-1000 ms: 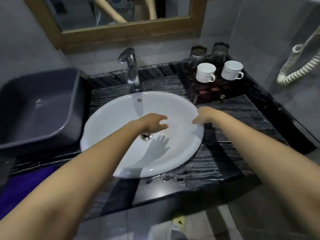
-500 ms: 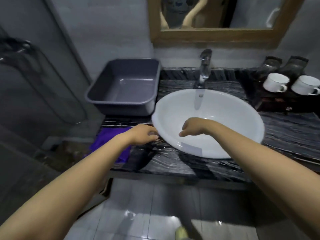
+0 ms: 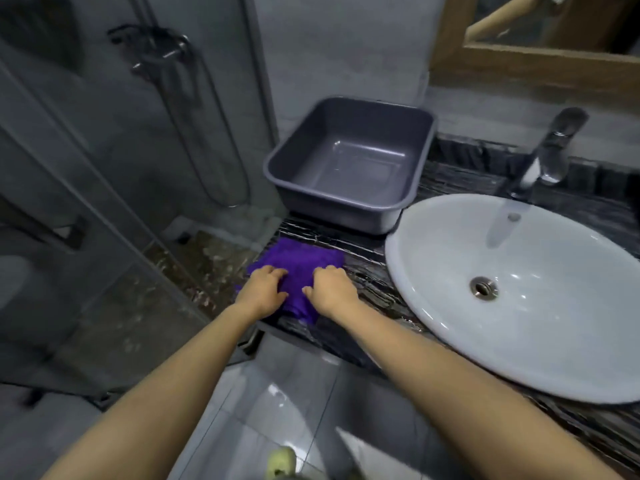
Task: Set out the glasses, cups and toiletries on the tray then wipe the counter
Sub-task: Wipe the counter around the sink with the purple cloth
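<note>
Wiping yet?
Not quite — left hand (image 3: 263,289) and right hand (image 3: 330,287) both curl tight into the purple cloth (image 3: 301,259), lying on the counter (image 3: 369,277) beside the sink (image 3: 540,341), before the grey tub (image 3: 346,161).
And the cups?
Tray's out of sight — can't say. Wiping's all ahead, I'd judge.

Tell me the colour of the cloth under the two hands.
The cloth is purple, seen best in the head view.
</note>
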